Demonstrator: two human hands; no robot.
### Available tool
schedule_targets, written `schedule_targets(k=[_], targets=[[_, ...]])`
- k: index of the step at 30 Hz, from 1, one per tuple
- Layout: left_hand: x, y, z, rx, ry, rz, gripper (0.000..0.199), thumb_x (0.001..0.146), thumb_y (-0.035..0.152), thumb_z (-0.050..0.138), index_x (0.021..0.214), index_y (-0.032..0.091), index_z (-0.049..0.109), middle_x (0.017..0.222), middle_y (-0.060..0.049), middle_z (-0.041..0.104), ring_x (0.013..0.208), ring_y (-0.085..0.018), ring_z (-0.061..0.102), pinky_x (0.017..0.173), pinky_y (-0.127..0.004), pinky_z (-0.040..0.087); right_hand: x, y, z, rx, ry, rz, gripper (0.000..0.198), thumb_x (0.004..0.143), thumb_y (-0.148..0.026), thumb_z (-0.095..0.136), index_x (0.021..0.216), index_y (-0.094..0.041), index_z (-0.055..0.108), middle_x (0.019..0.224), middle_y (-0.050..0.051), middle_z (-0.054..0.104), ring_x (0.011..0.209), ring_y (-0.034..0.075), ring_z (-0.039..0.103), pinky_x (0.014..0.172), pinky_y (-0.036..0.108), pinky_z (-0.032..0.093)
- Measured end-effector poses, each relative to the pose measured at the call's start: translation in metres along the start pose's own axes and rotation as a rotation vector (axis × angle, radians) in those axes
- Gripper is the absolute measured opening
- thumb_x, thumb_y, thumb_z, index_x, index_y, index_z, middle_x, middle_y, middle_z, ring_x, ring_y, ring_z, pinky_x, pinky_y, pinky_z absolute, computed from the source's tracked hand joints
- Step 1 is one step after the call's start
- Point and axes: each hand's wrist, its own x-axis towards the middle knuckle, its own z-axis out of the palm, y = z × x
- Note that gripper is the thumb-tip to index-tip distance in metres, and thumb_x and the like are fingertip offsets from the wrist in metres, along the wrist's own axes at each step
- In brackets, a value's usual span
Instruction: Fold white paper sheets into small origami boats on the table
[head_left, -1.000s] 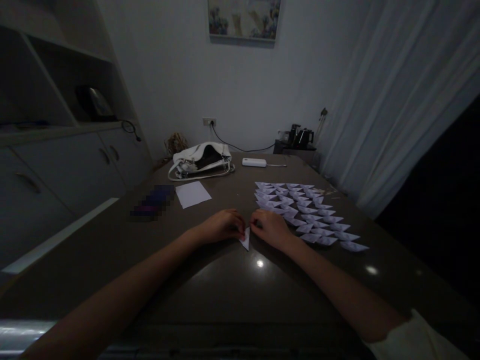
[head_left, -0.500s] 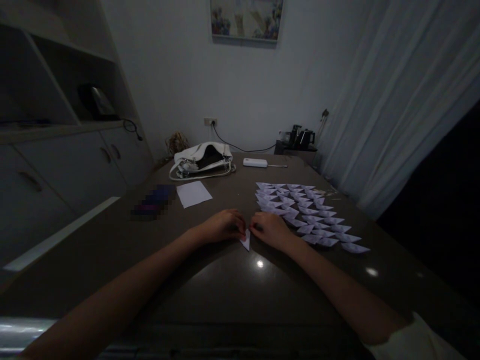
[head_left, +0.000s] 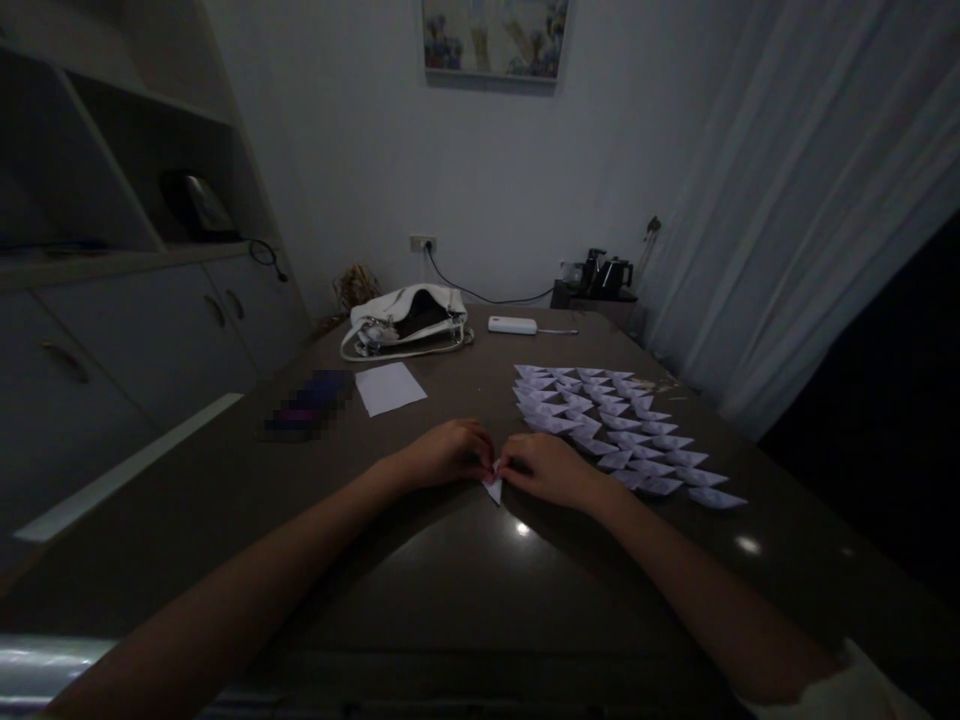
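Note:
A small folded white paper piece (head_left: 493, 487) sits on the dark table (head_left: 465, 570) in front of me, its point toward me. My left hand (head_left: 446, 453) pinches its left side and my right hand (head_left: 546, 466) pinches its right side, fingertips nearly touching above it. Most of the paper is hidden under my fingers. To the right of my right hand lie several folded white paper pieces (head_left: 622, 430) laid out in rows.
A flat white paper sheet (head_left: 390, 387) lies farther back on the left, beside a blurred dark object (head_left: 307, 405). A white handbag (head_left: 405, 320) and a white power bank (head_left: 512, 325) with a cable sit at the table's far end. Cabinets stand left, a curtain right.
My right hand has shifted slightly left, closing the gap to my left hand over the paper piece. The visible part of the paper is smaller.

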Motion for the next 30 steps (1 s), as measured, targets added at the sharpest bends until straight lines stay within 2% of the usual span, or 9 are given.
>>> schedule_targets(k=[7,15,22,27,30], targets=[[0.001,0.002,-0.001,0.018,-0.016,-0.001,0.009,0.08,0.024,0.069,0.078,0.015,0.07,0.09,-0.006,0.068,0.088,-0.017,0.059,0.077,-0.026,0.04,-0.002,-0.005,-0.002,-0.056,-0.01,0.041,0.008,0.082,-0.023,0.059,0.085,-0.018,0.066,0.084,0.002,0.067,0.077,0.015,0.061,0.065,0.023,0.037],[0.0,0.001,-0.001,0.03,-0.024,0.007,0.009,0.08,0.026,0.069,0.08,0.017,0.071,0.092,-0.005,0.069,0.09,-0.018,0.058,0.078,-0.027,0.04,-0.004,-0.015,-0.007,-0.089,-0.055,-0.021,0.006,0.082,-0.019,0.058,0.082,-0.019,0.064,0.085,0.001,0.067,0.076,0.014,0.06,0.064,0.023,0.035],[0.0,0.003,-0.003,0.051,-0.033,0.007,0.009,0.08,0.027,0.069,0.081,0.018,0.071,0.093,-0.005,0.069,0.09,-0.018,0.058,0.078,-0.026,0.039,-0.005,-0.013,-0.006,-0.084,-0.031,-0.045,0.006,0.083,-0.018,0.057,0.083,-0.019,0.063,0.085,0.001,0.065,0.076,0.013,0.059,0.064,0.023,0.035],[0.0,0.002,-0.002,0.043,-0.029,0.004,0.012,0.078,0.028,0.071,0.079,0.016,0.07,0.093,-0.005,0.068,0.09,-0.018,0.058,0.078,-0.026,0.04,-0.005,-0.009,-0.006,-0.065,0.059,0.042,0.006,0.081,-0.018,0.059,0.085,-0.018,0.062,0.085,0.002,0.065,0.073,0.013,0.057,0.063,0.023,0.035],[0.0,0.001,-0.001,0.047,-0.026,0.009,0.011,0.078,0.026,0.071,0.079,0.016,0.07,0.094,-0.006,0.068,0.091,-0.018,0.058,0.078,-0.027,0.04,-0.005,-0.011,-0.006,-0.023,0.039,0.052,0.004,0.08,-0.02,0.06,0.081,-0.018,0.063,0.082,0.001,0.065,0.071,0.013,0.058,0.062,0.023,0.034]])
